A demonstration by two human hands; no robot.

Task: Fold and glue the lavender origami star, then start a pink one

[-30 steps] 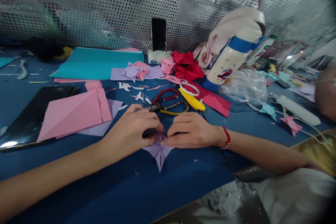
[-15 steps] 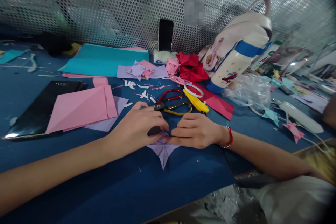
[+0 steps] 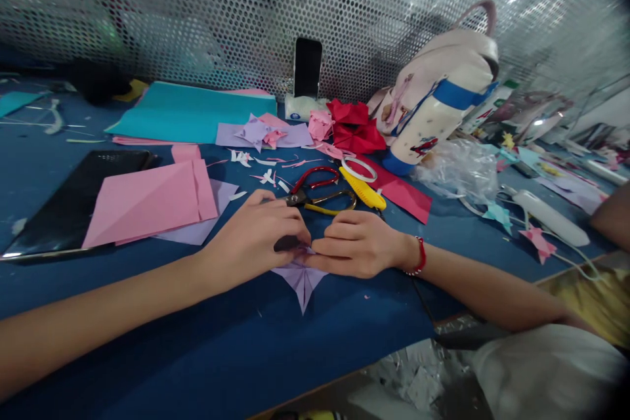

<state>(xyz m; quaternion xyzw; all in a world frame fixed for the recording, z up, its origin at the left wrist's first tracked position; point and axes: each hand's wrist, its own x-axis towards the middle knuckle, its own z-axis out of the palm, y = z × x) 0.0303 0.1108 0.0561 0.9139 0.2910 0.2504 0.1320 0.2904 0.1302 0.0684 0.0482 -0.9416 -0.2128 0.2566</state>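
Observation:
A small folded lilac paper piece (image 3: 300,279) lies on the blue table (image 3: 236,348), its point aimed toward me. My left hand (image 3: 256,239) and my right hand (image 3: 357,244) meet over its upper edge, fingers curled and pinching the paper between fingertips. Most of the fold under the fingers is hidden. A red bead bracelet (image 3: 418,257) sits on my right wrist. Just behind my hands lie red-handled scissors (image 3: 315,189) and a yellow utility knife (image 3: 363,189).
Pink folded sheets (image 3: 147,202) rest on a black tablet (image 3: 69,200) at the left. Teal paper (image 3: 187,113), lilac and red origami, a tape ring (image 3: 359,168), an upright phone (image 3: 307,68), a pale backpack (image 3: 438,98) and crumpled plastic (image 3: 460,167) crowd the back. Another person's arm (image 3: 613,216) shows at far right.
Both hands stay on the lilac paper with only small finger shifts along its fold. The camera has tilted slightly, moving the scene a little in view.

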